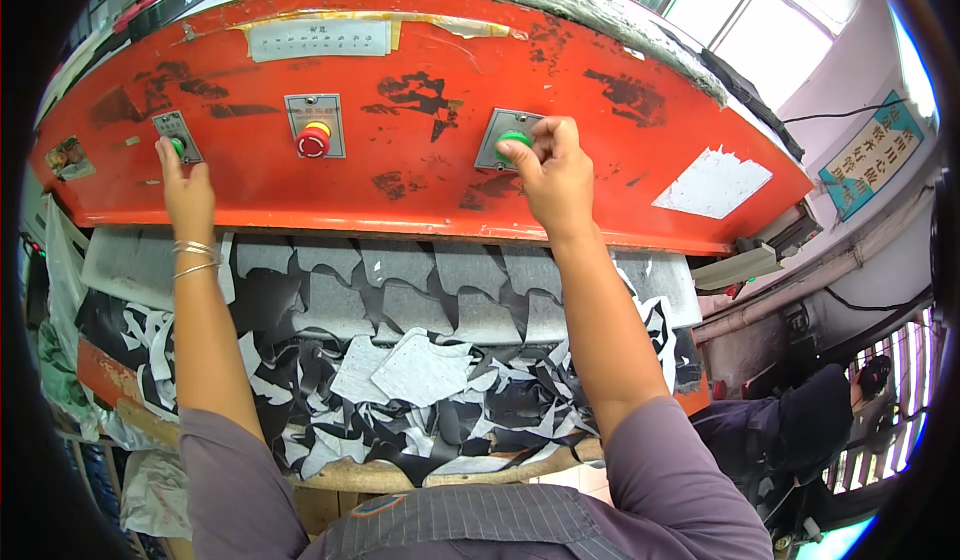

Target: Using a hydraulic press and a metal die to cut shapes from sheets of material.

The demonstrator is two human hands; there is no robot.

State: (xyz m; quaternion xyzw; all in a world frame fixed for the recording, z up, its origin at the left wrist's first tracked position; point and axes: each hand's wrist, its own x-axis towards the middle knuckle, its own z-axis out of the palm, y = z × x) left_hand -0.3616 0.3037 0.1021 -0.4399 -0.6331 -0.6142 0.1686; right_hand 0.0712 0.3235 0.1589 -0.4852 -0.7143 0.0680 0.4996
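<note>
Both hands are up at the red panel (620, 190), 1 at each end of a row of 3 buttons! The left hand (188, 195) has its thumb parted from its fingers, fingertips at the left green button (178, 147), which sits at 12 o'clock from the palm. The right hand (560, 175) curls its fingers, thumb at the right green button (513, 147), over at 10 o'clock from that palm; whether it grips or presses, I can't tell. The buttons are round, with no long axis, but their row runs 9 to 3 along the panel's length. Between them sits the red button (313, 141), apart from both hands and nearer the left, at its 2 o'clock. Down at 6 o'clock, black and white scraps (420, 440) pile up, well apart from the fingers.
</note>
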